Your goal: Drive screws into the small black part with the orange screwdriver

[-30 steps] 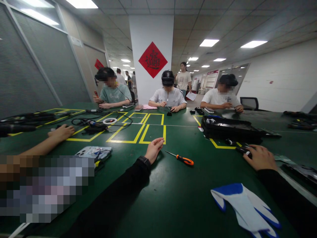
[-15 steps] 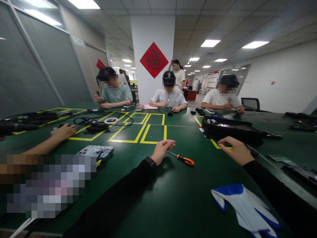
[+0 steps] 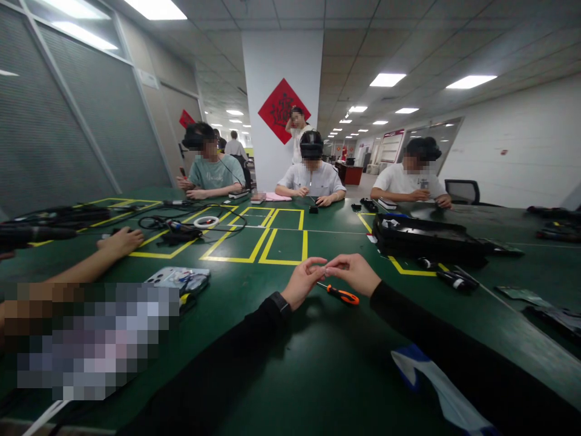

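Observation:
My left hand (image 3: 305,282) is raised over the middle of the green table (image 3: 318,375), its fingers pinched together. Against its fingertips are those of my right hand (image 3: 354,274), also pinched. Whatever lies between the fingertips is too small to make out. A screwdriver with an orange and black handle (image 3: 344,295) rests on the table just behind and below my hands, its shaft tip hidden by them. Under my right forearm lies a white and blue glove (image 3: 431,378), partly covered by the sleeve.
A black open case (image 3: 424,239) stands at the right, beside small black parts (image 3: 457,280). Yellow tape marks the table. At the left are cables (image 3: 181,227), a phone (image 3: 179,278) and another person's hand (image 3: 120,242). Three people sit across the table.
My right hand has moved left from beside the black case to meet my left hand at the fingertips. Its sleeve now covers part of the glove. A standing person in the background has shifted left.

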A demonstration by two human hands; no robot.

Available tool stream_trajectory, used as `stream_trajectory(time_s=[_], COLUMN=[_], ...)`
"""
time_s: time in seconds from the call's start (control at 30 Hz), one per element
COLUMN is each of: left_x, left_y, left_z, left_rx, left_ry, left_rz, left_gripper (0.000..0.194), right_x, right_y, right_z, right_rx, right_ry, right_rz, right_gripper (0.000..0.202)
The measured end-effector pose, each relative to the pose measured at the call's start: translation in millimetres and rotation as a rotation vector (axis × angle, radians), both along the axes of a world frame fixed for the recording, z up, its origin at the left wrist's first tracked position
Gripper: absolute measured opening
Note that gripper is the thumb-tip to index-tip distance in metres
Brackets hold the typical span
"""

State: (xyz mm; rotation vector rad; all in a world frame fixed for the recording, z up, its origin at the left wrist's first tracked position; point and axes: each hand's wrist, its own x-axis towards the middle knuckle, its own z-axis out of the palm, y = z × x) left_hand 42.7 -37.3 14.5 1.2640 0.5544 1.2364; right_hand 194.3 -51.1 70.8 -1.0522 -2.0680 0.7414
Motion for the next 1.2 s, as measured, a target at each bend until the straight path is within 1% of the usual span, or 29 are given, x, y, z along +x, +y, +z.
stream_trajectory(time_s=[0.07,0.1,0.17,0.23,0.27,0.3,0.33,0.37,0.43,0.47,0.53,0.57,0.63,0.7,0.93,1.03,1.2], left_x=[0,0,-4,-10,-13,-16,-18,-19,-20,-20,-20,-20,-21,-22,-23,-23,-22], left_y=[1,1,1,2,3,4,6,9,14,17,20,21,22,21,22,22,23], left_z=[-0.2,0.4,1.9,2.0,1.0,-0.9,-3.7,-7.1,-14.5,-17.9,-23.0,-24.6,-26.0,-25.9,-25.9,-26.3,-26.0], left_rx=[0.083,0.141,0.292,0.471,0.553,0.617,0.650,0.661,0.671,0.687,0.719,0.732,0.745,0.750,0.757,0.760,0.739], left_ry=[0.111,0.185,0.383,0.650,0.799,0.948,1.069,1.163,1.267,1.295,1.331,1.342,1.358,1.367,1.369,1.365,1.360], left_rz=[0.016,0.032,0.110,0.237,0.293,0.322,0.364,0.385,0.379,0.371,0.363,0.364,0.369,0.368,0.354,0.347,0.337], left_gripper=[0.036,0.034,0.032,0.033,0.034,0.037,0.039,0.043,0.048,0.048,0.049,0.050,0.051,0.052,0.052,0.052,0.052], right_x=[4,10,33,72,97,125,154,182,235,257,289,300,312,315,305,300,297], right_y=[2,4,9,16,19,23,26,28,29,28,26,26,26,28,32,29,24], right_z=[-3.0,-4.1,-6.5,-11.7,-16.2,-22.3,-29.8,-38.2,-55.9,-63.9,-76.1,-80.1,-84.2,-84.9,-81.7,-80.6,-78.8], right_rx=[-0.040,-0.024,0.089,0.246,0.268,0.267,0.276,0.323,0.435,0.472,0.513,0.524,0.527,0.525,0.539,0.533,0.477], right_ry=[0.019,0.005,-0.065,-0.158,-0.202,-0.234,-0.266,-0.290,-0.375,-0.437,-0.562,-0.619,-0.710,-0.773,-0.899,-0.908,-0.863], right_rz=[-0.015,-0.036,-0.119,-0.233,-0.270,-0.311,-0.380,-0.505,-0.767,-0.868,-0.990,-1.019,-1.032,-1.030,-1.060,-1.072,-1.087], right_gripper=[0.024,0.024,0.024,0.023,0.024,0.025,0.025,0.025,0.025,0.025,0.025,0.025,0.024,0.024,0.029,0.029,0.028])
